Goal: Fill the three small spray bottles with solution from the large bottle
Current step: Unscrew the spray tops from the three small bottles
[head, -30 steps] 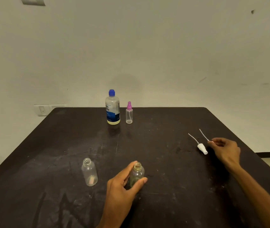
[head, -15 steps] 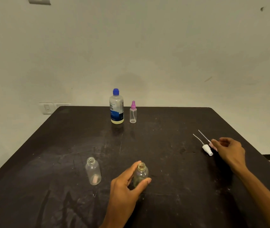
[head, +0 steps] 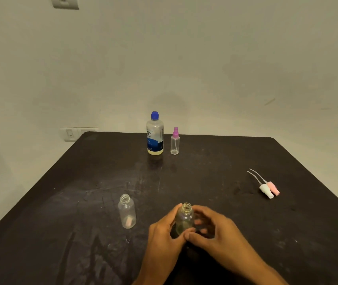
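A small uncapped clear bottle stands near the table's front. My left hand grips it from the left, thumb and fingers curled round its body. My right hand curls round it from the right. A second uncapped small bottle stands to the left, apart from both hands. At the back stands the large bottle with a blue cap and pale yellow liquid at its bottom. Next to it is a third small bottle with a pink spray top on.
Two loose spray tops, a white one and a pink one, lie side by side with their thin tubes at the right of the dark table. A wall with a switch plate rises behind the table's far edge.
My right hand has let go of the pink spray top beside the white one and moved left to the bottle held by my left hand. The camera has tilted a little.
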